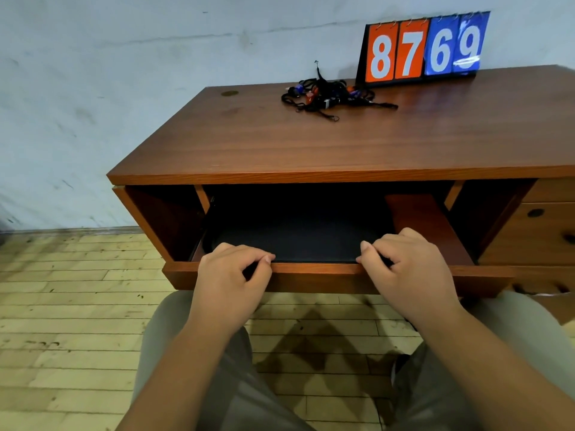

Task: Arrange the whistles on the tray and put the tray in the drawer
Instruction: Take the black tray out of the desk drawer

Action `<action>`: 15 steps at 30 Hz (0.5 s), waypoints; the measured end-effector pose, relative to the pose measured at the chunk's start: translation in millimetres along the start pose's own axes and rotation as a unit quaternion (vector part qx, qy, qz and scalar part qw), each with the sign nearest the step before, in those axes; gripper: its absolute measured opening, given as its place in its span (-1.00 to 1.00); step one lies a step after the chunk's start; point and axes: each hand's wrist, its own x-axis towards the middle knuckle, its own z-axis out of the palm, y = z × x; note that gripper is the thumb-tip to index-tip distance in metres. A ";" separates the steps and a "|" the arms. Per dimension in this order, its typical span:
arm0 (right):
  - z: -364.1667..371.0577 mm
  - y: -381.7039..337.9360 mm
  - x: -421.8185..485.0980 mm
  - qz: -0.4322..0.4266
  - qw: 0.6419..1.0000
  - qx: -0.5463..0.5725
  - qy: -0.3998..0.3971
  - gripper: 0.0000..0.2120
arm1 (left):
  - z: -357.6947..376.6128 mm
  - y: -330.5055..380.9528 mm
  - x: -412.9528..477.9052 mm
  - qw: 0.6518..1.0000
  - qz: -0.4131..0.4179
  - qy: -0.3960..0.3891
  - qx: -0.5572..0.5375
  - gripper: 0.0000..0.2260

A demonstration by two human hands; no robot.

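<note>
**Both hands on the open drawer**

We see the reddish-brown wooden counter [342, 144] with its wide drawer [314, 272] pulled out, a flat black tray [295, 241] lying inside. Our left hand [230, 275] and right hand [407, 265] curl shut over the drawer's front edge. The flip scoreboard [423, 48] reads 8769; the tangled whistles on black cords [326, 96] lie just beside it.

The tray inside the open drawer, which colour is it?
Black tray, seen in the head view.
</note>
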 end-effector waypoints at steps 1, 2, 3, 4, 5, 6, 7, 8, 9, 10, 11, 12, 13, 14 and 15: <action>-0.2 -0.1 -0.3 0.001 1.000 0.000 0.000 -0.52 | -0.1 0.6 -0.4 1.000 -0.003 0.001 -0.001 -0.82; -0.1 -0.2 -0.5 0.003 1.000 0.001 0.000 -0.52 | -0.3 1.1 -0.6 1.000 -0.005 0.002 -0.003 -0.83; -0.1 -0.4 -1.0 0.005 1.000 0.003 0.000 -0.52 | -0.4 1.5 -0.8 1.000 -0.006 0.002 -0.005 -0.83; -0.2 -0.7 -1.3 0.006 1.000 0.005 0.000 -0.53 | -0.7 1.9 -0.9 1.000 -0.008 0.002 -0.007 -0.83; -0.7 -1.3 -1.8 0.007 1.000 0.006 -0.001 -0.53 | -0.9 2.0 -1.2 1.000 -0.010 0.002 -0.008 -0.83; -1.2 -2.1 -2.3 0.008 1.000 0.006 -0.003 -0.54 | -1.4 2.6 -1.7 1.000 -0.014 0.001 -0.008 -0.82; -1.8 -2.8 -3.1 0.009 1.000 0.004 -0.005 -0.54 | -2.0 3.3 -2.2 1.000 -0.018 0.000 -0.009 -0.82; -2.6 -3.4 -3.9 0.011 1.000 0.003 -0.005 -0.54 | -2.8 4.1 -2.8 1.000 -0.021 -0.002 -0.009 -0.81; -3.4 -3.8 -4.7 0.013 1.000 0.004 -0.006 -0.53 | -3.7 5.1 -3.4 1.000 -0.025 -0.006 -0.009 -0.81; -4.4 -4.3 -5.6 0.014 1.000 0.005 -0.008 -0.53 | -4.7 6.3 -3.8 0.999 -0.031 -0.010 -0.009 -0.81; -5.4 -5.0 -6.5 0.016 1.000 0.008 -0.011 -0.53 | -5.7 7.8 -3.9 0.999 -0.037 -0.013 -0.008 -0.81; -6.6 -5.3 -7.5 0.019 1.000 0.010 -0.016 -0.54 | -6.6 9.4 -4.1 0.999 -0.042 -0.015 -0.007 -0.80; -7.8 -5.6 -8.3 0.020 1.000 0.012 -0.020 -0.53 | -7.2 10.9 -4.5 0.999 -0.046 -0.016 -0.006 -0.80; -9.2 -6.0 -9.3 0.021 0.999 0.014 -0.023 -0.53 | -7.8 11.9 -5.3 0.999 -0.048 -0.016 -0.006 -0.80; -10.1 -6.6 -10.5 0.024 0.999 0.016 -0.025 -0.53 | -8.6 12.7 -6.5 0.999 -0.049 -0.015 -0.006 -0.80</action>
